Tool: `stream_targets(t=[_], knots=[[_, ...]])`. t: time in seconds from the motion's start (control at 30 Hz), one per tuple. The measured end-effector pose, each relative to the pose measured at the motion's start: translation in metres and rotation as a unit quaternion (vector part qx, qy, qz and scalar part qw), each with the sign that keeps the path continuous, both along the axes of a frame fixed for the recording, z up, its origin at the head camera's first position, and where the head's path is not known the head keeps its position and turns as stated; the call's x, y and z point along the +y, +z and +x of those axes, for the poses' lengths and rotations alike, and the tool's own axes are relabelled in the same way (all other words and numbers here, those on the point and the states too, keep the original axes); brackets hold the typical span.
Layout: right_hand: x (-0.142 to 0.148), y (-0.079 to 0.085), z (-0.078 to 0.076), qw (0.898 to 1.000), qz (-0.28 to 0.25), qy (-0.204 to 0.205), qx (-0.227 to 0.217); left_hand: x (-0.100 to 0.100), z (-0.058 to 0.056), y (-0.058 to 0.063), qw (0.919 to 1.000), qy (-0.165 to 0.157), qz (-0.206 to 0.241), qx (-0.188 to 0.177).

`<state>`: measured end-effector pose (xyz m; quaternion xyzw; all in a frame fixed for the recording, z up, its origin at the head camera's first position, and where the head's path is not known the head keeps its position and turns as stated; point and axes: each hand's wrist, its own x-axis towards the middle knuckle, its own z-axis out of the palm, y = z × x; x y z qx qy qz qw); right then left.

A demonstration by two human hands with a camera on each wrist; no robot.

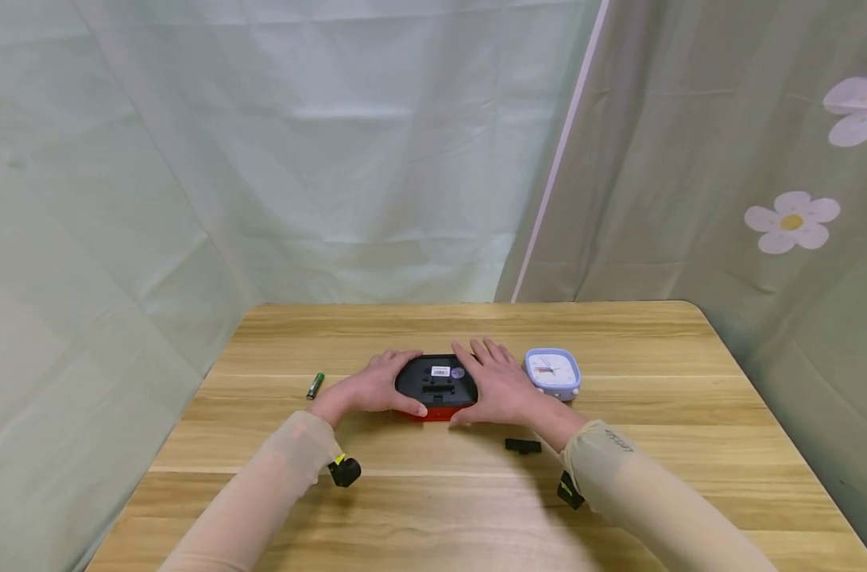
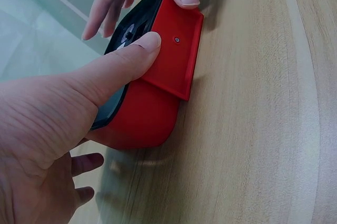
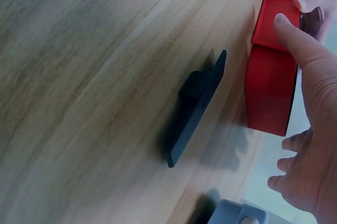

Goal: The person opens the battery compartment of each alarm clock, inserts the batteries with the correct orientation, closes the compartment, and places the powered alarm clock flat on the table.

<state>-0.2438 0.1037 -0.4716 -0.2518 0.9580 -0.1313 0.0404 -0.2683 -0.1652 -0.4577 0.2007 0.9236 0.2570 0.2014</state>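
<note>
A red clock (image 1: 440, 413) with a black back lies on the table, back upward, showing a label and a dark battery slot. My left hand (image 1: 377, 384) holds its left side, the thumb on the red front edge and the fingertips at the far rim. On the right side my right hand (image 1: 501, 388) grips it, its thumb on the same red edge and its other fingers spread past the far rim. Some fingertips are hidden behind the case. In the right wrist view a black battery cover (image 3: 202, 108) with a tab lies on the wood near my right hand.
A green and black battery (image 1: 315, 386) lies left of my left hand. Just right of my right hand sits a blue alarm clock (image 1: 552, 372) with a white dial. Pale curtains (image 1: 404, 159) hang behind the wooden table (image 1: 419, 516).
</note>
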Motion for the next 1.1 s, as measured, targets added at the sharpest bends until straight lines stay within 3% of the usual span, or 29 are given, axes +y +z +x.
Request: stream_targets(t=[1.1], knots=[[0.0012,-0.0001,-0.0009,1.000,-0.013,0.005,-0.010,0.0011,0.0001,0.0012,1.0000,0.001,-0.003,-0.001]])
